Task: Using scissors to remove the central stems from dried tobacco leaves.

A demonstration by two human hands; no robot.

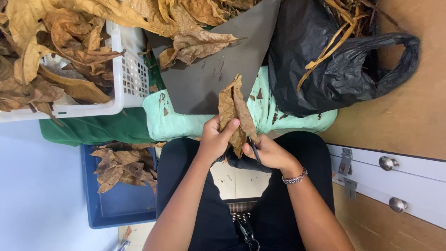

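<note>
A dry brown leaf (233, 111) stands upright between both hands, over my lap. My left hand (214, 139) grips its lower left side, thumb pressed on the face of the leaf. Beside it, my right hand (269, 152) pinches the leaf's lower right edge and also holds a thin dark stick-like tool (254, 149). A beaded bracelet (294, 178) sits on the right wrist. Behind the leaf lies a grey board (209, 79) on a mint-green cloth (288, 118).
A white plastic basket (127, 79) heaped with dry leaves is at upper left. A blue bin (118, 204) with several leaves sits at lower left. A black plastic bag (334, 65) holds leaf stems at upper right. A white cabinet with round knobs (385, 163) is at right.
</note>
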